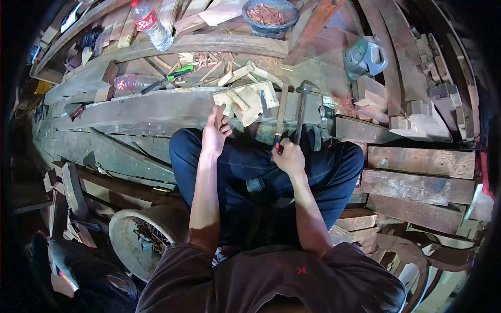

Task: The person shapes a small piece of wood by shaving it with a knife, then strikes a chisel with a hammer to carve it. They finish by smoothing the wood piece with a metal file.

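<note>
My left hand (215, 134) is closed round a small brown wood piece (219, 116), held upright over the edge of the plank bench (172, 108). My right hand (288, 156) grips a long flat tool (282, 117) by its dark red-marked handle, its blade pointing away from me. Just right of it a hammer (302, 112) stands with its head on the bench side; whether my fingers touch its handle is unclear. Between the hands, pale wood blocks (245, 103) lie on the bench near a dark metal piece (265, 104).
A green-handled saw (180, 73) and wood scraps (211, 60) lie beyond the bench. Farther off are a bottle (152, 27), a basin of wood pieces (266, 18) and a plastic jug (365, 57). A bucket of nails (141, 237) stands lower left; stacked planks (417, 185) are at right.
</note>
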`<move>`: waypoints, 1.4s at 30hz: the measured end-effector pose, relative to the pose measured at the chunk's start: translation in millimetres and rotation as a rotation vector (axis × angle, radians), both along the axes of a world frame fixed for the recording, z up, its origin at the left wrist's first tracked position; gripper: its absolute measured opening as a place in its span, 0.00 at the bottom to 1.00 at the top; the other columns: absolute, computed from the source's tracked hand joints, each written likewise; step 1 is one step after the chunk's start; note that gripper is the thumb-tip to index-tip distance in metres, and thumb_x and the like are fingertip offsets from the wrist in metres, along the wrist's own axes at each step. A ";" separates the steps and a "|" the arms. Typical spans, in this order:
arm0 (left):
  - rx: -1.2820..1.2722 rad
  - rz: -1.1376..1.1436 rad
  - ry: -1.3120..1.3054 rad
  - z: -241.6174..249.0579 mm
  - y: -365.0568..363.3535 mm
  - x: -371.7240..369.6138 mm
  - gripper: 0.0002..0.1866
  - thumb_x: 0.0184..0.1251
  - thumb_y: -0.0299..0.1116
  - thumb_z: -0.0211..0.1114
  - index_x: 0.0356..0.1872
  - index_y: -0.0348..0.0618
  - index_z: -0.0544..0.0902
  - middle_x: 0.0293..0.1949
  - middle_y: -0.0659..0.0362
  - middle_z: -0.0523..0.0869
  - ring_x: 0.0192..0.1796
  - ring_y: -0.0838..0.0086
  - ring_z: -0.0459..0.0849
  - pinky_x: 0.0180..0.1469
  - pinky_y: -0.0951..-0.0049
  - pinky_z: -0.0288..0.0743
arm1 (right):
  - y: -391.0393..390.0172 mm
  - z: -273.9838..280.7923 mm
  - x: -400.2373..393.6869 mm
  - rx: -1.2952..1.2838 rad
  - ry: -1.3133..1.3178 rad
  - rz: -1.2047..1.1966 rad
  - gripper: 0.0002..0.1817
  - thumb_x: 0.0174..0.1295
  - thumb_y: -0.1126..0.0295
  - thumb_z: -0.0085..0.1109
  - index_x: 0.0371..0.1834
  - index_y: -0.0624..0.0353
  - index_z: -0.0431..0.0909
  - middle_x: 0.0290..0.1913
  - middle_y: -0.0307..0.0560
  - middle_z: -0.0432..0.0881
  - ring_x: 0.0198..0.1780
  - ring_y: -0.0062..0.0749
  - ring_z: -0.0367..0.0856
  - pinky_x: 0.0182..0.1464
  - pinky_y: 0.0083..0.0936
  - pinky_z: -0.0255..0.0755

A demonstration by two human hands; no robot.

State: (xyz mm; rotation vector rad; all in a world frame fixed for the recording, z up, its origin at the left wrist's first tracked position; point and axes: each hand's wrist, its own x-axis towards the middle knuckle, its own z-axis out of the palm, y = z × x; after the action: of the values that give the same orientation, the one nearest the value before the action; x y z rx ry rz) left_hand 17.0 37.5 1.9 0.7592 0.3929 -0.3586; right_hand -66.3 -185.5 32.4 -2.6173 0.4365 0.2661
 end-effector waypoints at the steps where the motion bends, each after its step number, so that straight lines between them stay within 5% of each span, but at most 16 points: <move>1: 0.018 0.009 0.006 0.0 1.5 0.1 0.28 0.77 0.52 0.51 0.66 0.41 0.71 0.30 0.68 0.65 0.30 0.82 0.59 0.35 0.80 0.57 | 1.5 0.8 -0.8 0.013 0.006 0.008 0.13 0.56 0.61 0.63 0.33 0.61 0.80 0.30 0.60 0.85 0.37 0.60 0.86 0.42 0.50 0.80; 7: 0.121 -0.011 -0.047 -17.0 5.6 0.6 0.33 0.73 0.47 0.53 0.72 0.35 0.65 0.33 0.69 0.62 0.32 0.82 0.59 0.37 0.79 0.58 | -3.8 -19.4 0.8 0.164 -0.148 0.200 0.08 0.55 0.72 0.63 0.24 0.65 0.77 0.26 0.57 0.82 0.30 0.55 0.83 0.33 0.41 0.75; 11: 0.213 0.061 0.003 -26.3 6.7 1.1 0.29 0.73 0.47 0.54 0.70 0.46 0.68 0.33 0.69 0.64 0.32 0.82 0.61 0.38 0.79 0.60 | 4.8 -15.9 3.6 0.469 -0.293 0.185 0.06 0.49 0.80 0.59 0.18 0.66 0.75 0.22 0.58 0.79 0.29 0.51 0.84 0.32 0.42 0.75; 13: 0.116 0.092 -0.031 -35.7 10.5 0.6 0.17 0.73 0.44 0.55 0.58 0.53 0.73 0.34 0.69 0.65 0.33 0.81 0.62 0.38 0.78 0.61 | 5.0 -23.1 6.2 0.494 -0.333 0.214 0.05 0.47 0.83 0.55 0.16 0.67 0.72 0.17 0.58 0.72 0.21 0.44 0.79 0.27 0.38 0.71; 15: 0.099 0.128 -0.013 -39.3 8.7 -0.3 0.17 0.73 0.46 0.55 0.56 0.52 0.73 0.33 0.69 0.64 0.33 0.80 0.62 0.39 0.77 0.61 | 2.9 -31.3 7.3 0.557 -0.300 0.203 0.06 0.46 0.84 0.52 0.16 0.67 0.68 0.16 0.57 0.68 0.17 0.39 0.73 0.26 0.34 0.69; 16: 0.115 0.118 -0.008 -42.2 9.9 0.2 0.18 0.73 0.47 0.54 0.56 0.50 0.74 0.33 0.68 0.65 0.34 0.79 0.63 0.40 0.76 0.62 | 4.4 -37.6 9.6 0.547 -0.308 0.199 0.09 0.47 0.85 0.49 0.15 0.66 0.61 0.14 0.54 0.59 0.15 0.30 0.60 0.29 0.26 0.69; 19: 0.154 0.145 -0.006 -47.0 7.4 -1.3 0.27 0.74 0.51 0.50 0.65 0.46 0.71 0.38 0.66 0.66 0.38 0.76 0.65 0.46 0.73 0.64 | 5.0 -38.7 10.1 0.612 -0.496 0.226 0.12 0.49 0.85 0.49 0.16 0.65 0.56 0.16 0.53 0.53 0.17 0.25 0.53 0.35 0.25 0.69; 20: 0.168 0.142 -0.027 -48.6 6.2 -2.4 0.31 0.73 0.53 0.49 0.70 0.44 0.67 0.40 0.65 0.65 0.40 0.75 0.65 0.47 0.72 0.64 | 4.3 -39.8 9.7 0.588 -0.521 0.234 0.12 0.50 0.85 0.48 0.15 0.64 0.57 0.16 0.52 0.51 0.17 0.22 0.52 0.44 0.24 0.71; 24: 0.179 0.129 -0.014 -54.9 7.6 -0.9 0.33 0.73 0.53 0.49 0.72 0.45 0.65 0.39 0.65 0.64 0.39 0.75 0.64 0.47 0.72 0.64 | 2.2 -43.9 12.1 0.672 -0.506 0.195 0.14 0.51 0.86 0.48 0.14 0.63 0.56 0.16 0.53 0.49 0.16 0.25 0.52 0.58 0.28 0.70; 27: 0.192 0.178 -0.039 -43.7 1.7 -5.0 0.34 0.74 0.55 0.46 0.74 0.44 0.61 0.39 0.65 0.65 0.39 0.75 0.65 0.47 0.72 0.64 | -2.9 -44.1 10.6 0.686 -0.493 0.176 0.14 0.51 0.86 0.49 0.14 0.63 0.56 0.15 0.54 0.50 0.15 0.29 0.51 0.57 0.29 0.71; 30: 0.199 0.149 -0.051 -53.7 2.6 -3.0 0.33 0.76 0.56 0.45 0.73 0.44 0.65 0.37 0.66 0.65 0.37 0.77 0.64 0.44 0.75 0.63 | -5.3 -43.3 10.3 0.594 -0.387 0.140 0.14 0.51 0.84 0.51 0.13 0.64 0.58 0.14 0.54 0.55 0.15 0.30 0.55 0.46 0.30 0.75; 34: 0.174 0.238 -0.042 -55.0 -1.2 0.3 0.31 0.75 0.56 0.47 0.69 0.44 0.69 0.33 0.69 0.64 0.34 0.80 0.62 0.40 0.76 0.59 | 11.9 -3.3 39.0 0.512 -0.393 0.226 0.15 0.53 0.77 0.58 0.14 0.66 0.63 0.14 0.58 0.66 0.17 0.40 0.72 0.25 0.41 0.64; 39: 0.033 0.364 0.060 -29.0 -1.9 8.4 0.23 0.72 0.51 0.50 0.59 0.49 0.74 0.28 0.70 0.66 0.29 0.81 0.62 0.36 0.77 0.58 | 66.4 40.4 152.6 0.326 -0.313 0.413 0.12 0.55 0.66 0.65 0.28 0.62 0.75 0.25 0.54 0.80 0.29 0.47 0.82 0.34 0.40 0.72; 42: -0.020 0.403 0.111 -24.2 4.1 13.0 0.21 0.68 0.43 0.51 0.59 0.50 0.74 0.28 0.69 0.69 0.30 0.81 0.64 0.37 0.76 0.58 | 119.0 19.4 238.8 0.341 -0.331 0.599 0.13 0.56 0.63 0.65 0.33 0.62 0.78 0.31 0.52 0.85 0.36 0.46 0.86 0.41 0.35 0.77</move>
State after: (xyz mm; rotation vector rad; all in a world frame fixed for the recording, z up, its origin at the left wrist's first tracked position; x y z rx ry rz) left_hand 30.0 41.6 -22.3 0.6236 0.6331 -0.0250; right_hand 172.5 -66.5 51.8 -2.3255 -0.4748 0.0798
